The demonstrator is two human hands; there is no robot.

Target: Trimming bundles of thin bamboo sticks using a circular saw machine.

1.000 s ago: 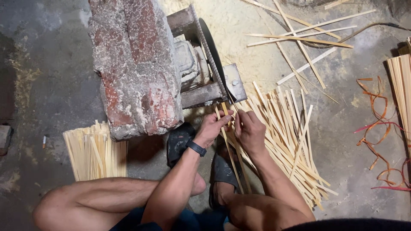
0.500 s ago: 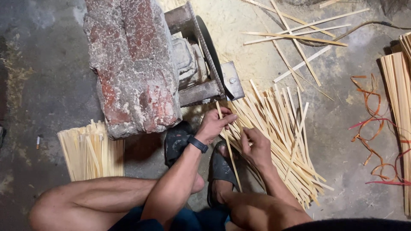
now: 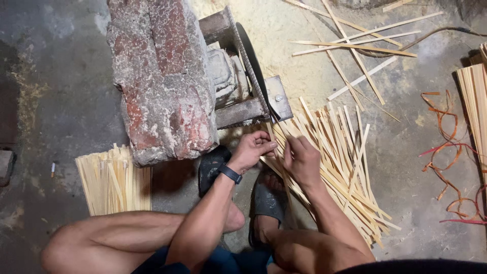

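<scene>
Both hands meet at the saw's edge, pinching one thin bamboo strip.

The left hand (image 3: 252,150), a dark band at its wrist, closes its fingertips on the near end of a bamboo strip (image 3: 276,136), and the right hand (image 3: 301,161) curls round the same strip just beside it, so the sliver stays steady and lined up with the dark disc blade (image 3: 252,63) of the small machine (image 3: 231,76). That machine sits wedged against a heavy red stone block (image 3: 160,76), seemingly to keep it from shifting. A loose heap of long strips (image 3: 345,162) lies right under the right hand, within easy reach, while a tidy stack of short sticks (image 3: 112,178) sits apart on the left beside the knee. The person squats low in sandals (image 3: 266,200), close to the blade. Orange bands (image 3: 449,157) trail on the floor off to the right.
</scene>
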